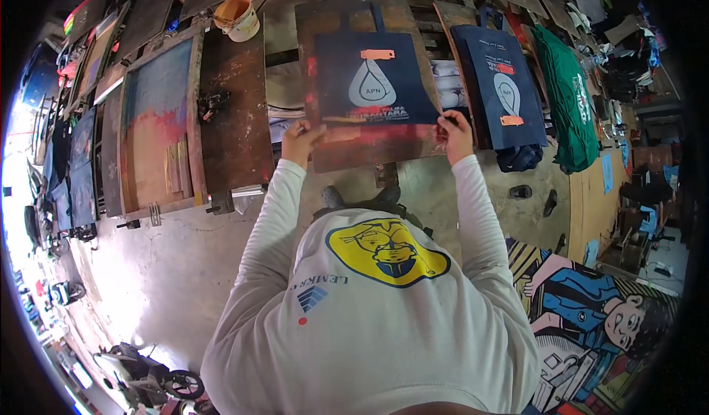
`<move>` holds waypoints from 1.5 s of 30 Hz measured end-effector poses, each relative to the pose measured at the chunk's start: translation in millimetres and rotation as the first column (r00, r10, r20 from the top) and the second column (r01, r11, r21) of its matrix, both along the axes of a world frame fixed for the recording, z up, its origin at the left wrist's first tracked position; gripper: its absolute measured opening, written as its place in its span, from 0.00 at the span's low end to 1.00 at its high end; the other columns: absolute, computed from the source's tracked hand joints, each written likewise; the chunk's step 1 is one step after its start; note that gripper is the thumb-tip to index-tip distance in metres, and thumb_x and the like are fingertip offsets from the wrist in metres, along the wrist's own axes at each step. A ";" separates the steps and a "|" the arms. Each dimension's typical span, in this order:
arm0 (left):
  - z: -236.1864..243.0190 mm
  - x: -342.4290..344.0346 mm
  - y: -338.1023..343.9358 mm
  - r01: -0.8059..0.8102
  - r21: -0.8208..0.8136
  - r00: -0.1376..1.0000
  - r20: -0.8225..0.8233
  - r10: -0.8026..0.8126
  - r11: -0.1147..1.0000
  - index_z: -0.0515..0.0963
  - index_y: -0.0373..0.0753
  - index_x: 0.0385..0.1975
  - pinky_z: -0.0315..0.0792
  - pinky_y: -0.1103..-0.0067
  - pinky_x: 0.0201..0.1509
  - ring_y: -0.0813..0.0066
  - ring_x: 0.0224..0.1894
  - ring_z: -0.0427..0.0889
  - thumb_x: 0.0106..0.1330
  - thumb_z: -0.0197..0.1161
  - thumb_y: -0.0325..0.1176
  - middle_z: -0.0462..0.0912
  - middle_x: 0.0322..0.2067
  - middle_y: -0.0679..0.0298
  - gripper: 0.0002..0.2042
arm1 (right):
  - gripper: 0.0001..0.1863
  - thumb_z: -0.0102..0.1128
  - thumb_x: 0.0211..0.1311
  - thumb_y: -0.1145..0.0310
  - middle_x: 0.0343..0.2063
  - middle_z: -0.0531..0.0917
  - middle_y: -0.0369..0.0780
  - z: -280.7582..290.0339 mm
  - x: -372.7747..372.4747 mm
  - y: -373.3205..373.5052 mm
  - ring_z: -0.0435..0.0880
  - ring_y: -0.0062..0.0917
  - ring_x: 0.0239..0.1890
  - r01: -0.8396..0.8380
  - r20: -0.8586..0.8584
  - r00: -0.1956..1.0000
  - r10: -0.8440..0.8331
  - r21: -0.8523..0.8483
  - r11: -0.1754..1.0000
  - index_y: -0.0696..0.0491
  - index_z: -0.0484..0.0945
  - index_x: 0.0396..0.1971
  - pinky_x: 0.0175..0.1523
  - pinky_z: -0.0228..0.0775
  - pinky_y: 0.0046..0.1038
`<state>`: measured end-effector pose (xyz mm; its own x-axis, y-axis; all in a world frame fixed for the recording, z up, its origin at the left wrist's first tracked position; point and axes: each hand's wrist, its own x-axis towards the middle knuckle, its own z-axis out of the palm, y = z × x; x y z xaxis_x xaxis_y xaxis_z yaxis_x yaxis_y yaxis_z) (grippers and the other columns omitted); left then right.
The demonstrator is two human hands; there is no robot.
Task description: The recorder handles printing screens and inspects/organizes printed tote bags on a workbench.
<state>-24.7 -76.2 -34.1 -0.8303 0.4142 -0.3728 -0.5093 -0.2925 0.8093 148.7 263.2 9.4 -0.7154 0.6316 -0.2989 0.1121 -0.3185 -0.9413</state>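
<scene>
A dark navy tote bag (336,71) lies on a paint-stained wooden board (354,153) in front of me, its handles pointing away. It bears a pale drop-shaped print with lettering and an orange strip above the drop. My left hand (298,145) is closed at the bag's near left corner, thumb and fingers pinched on the fabric. At the near right corner, my right hand (456,136) pinches the cloth between thumb and fingers. Between my hands the near edge is stretched and looks slightly raised.
To the right, another printed navy tote bag (484,83) lies on a board beside a green cloth item (565,97). On the left are a framed printing screen (159,119) and a stained bucket (236,18). Dark sandals (521,191) rest on the concrete floor; a painted panel (591,304) stands at lower right.
</scene>
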 end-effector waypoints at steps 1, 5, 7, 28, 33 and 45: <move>3.5 -5.0 1.2 -0.002 -0.001 1.000 -0.001 0.002 1.000 0.67 0.39 0.27 0.83 0.77 0.36 0.69 0.33 0.85 0.57 0.68 0.19 0.80 0.28 0.61 0.14 | 0.06 0.59 0.62 0.77 0.22 0.80 0.37 15.3 -3.4 -3.1 0.80 0.22 0.21 0.023 -0.010 1.000 -0.023 -0.039 0.999 0.52 0.74 0.37 0.23 0.69 0.23; -39.6 -22.7 -3.2 0.025 -0.258 0.942 -0.318 -0.109 0.966 0.69 0.38 0.26 0.79 0.81 0.31 0.73 0.30 0.85 0.57 0.70 0.22 0.80 0.26 0.62 0.13 | 0.04 0.59 0.63 0.77 0.23 0.82 0.39 -4.5 -1.4 6.7 0.79 0.21 0.19 -0.208 0.165 0.972 0.165 0.287 0.935 0.54 0.75 0.36 0.22 0.67 0.22; -48.9 -10.7 -4.5 0.204 -0.252 0.974 -0.048 -0.223 0.946 0.70 0.38 0.26 0.79 0.81 0.29 0.73 0.31 0.85 0.58 0.71 0.23 0.81 0.25 0.62 0.12 | 0.05 0.60 0.63 0.78 0.24 0.82 0.38 -41.1 11.4 10.6 0.79 0.19 0.19 -0.246 0.229 0.952 0.203 0.178 0.953 0.54 0.76 0.37 0.22 0.69 0.21; 47.2 83.2 64.1 0.019 -0.010 1.000 -0.006 -0.020 1.000 0.63 0.45 0.21 0.79 0.79 0.33 0.73 0.30 0.84 0.63 0.64 0.20 0.80 0.28 0.63 0.17 | 0.09 0.61 0.67 0.63 0.26 0.82 0.38 8.2 19.6 -15.6 0.84 0.26 0.27 -0.120 0.101 0.976 0.191 -0.483 0.868 0.52 0.75 0.32 0.30 0.75 0.27; 42.4 104.9 88.1 0.188 -0.065 0.969 -0.150 -0.196 0.980 0.64 0.42 0.20 0.81 0.77 0.38 0.70 0.32 0.85 0.62 0.66 0.23 0.82 0.30 0.59 0.16 | 0.08 0.62 0.66 0.66 0.27 0.83 0.40 -23.5 27.1 13.4 0.84 0.29 0.27 -0.124 0.063 0.983 0.174 -0.471 0.874 0.53 0.75 0.29 0.31 0.76 0.29; 8.9 86.9 149.1 -0.069 -0.014 0.874 0.482 0.068 0.997 0.75 0.41 0.42 0.75 0.67 0.51 0.66 0.45 0.79 0.65 0.65 0.43 0.80 0.36 0.63 0.14 | 0.12 0.64 0.60 0.73 0.18 0.77 0.35 -18.0 49.7 95.8 0.74 0.21 0.18 -0.099 0.047 0.990 0.133 -0.444 0.891 0.49 0.72 0.19 0.25 0.68 0.25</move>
<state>62.2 72.9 -25.2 -0.5746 0.3650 -0.7326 -0.8145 -0.3434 0.4677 198.4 359.0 -8.6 -0.7408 0.3370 -0.5811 0.2373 -0.6780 -0.6957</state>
